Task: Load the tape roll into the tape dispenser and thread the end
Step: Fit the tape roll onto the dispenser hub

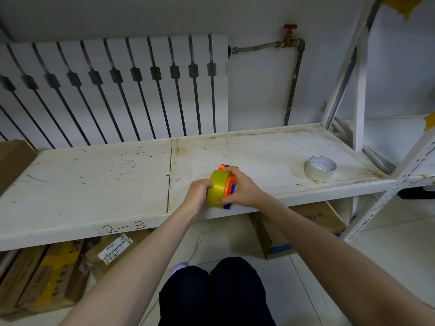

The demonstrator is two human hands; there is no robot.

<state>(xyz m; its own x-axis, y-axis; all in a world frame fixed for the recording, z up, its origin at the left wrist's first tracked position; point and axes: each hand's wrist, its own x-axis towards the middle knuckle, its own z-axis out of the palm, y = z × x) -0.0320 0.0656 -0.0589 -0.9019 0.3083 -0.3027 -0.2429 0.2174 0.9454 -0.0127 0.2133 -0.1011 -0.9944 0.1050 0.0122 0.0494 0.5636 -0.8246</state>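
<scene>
A yellow tape roll [217,188] sits pressed against an orange and blue tape dispenser [229,186], both held just above the front edge of a white shelf [94,182]. My left hand [199,195] grips the roll from its left side. My right hand [241,189] wraps over the dispenser from the right, with fingers across its top and a thumb on the roll's lower edge. The dispenser is mostly hidden by my right hand and the roll. I cannot see a loose tape end.
A second, white tape roll [320,168] lies flat at the shelf's right. A radiator [117,90] and a pipe with a red valve [290,35] back the shelf. Cardboard boxes [301,229] stand on the floor under it. A white rack upright [360,95] rises at the right.
</scene>
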